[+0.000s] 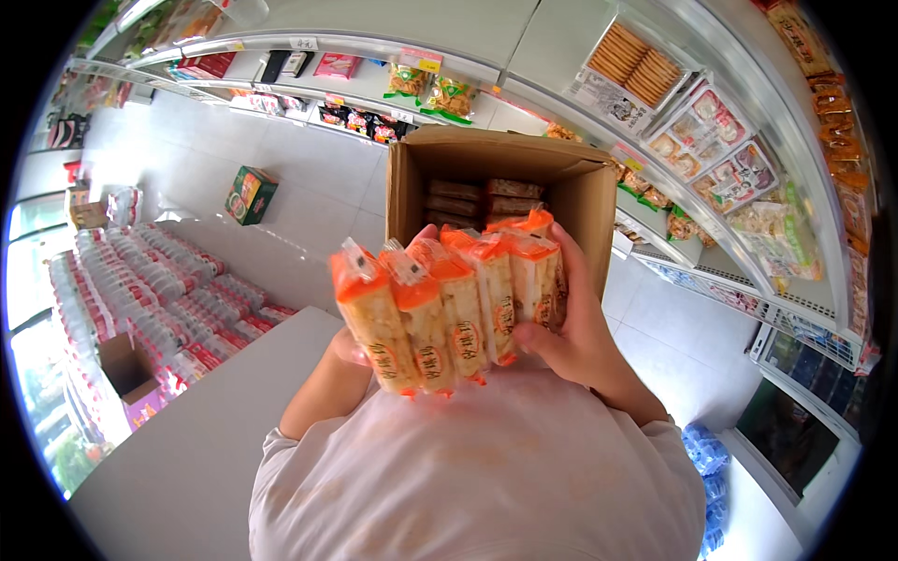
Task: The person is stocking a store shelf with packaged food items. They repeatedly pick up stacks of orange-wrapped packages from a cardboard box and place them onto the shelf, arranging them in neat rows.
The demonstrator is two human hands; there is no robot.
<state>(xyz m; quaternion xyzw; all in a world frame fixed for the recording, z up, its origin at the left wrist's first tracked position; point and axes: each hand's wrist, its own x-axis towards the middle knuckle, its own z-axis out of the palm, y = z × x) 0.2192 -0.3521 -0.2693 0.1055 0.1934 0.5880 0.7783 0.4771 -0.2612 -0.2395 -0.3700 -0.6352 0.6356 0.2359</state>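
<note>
Against my chest I hold a row of several snack bars in clear wrappers with orange ends and dark printing. My left hand is around the left end of the row, mostly hidden behind the packs; its fingertips show above them. My right hand grips the right end, thumb across the front. Just beyond the packs stands an open cardboard box. Inside it lie darker brown wrapped bars in two visible stacks, partly covered by the packs I hold.
Shelves curve along the far side and right, with bagged snacks and trays of biscuits. Shrink-wrapped bottles cover the floor at left, beside an opened carton. A green box sits on the tiles. A grey surface lies at lower left.
</note>
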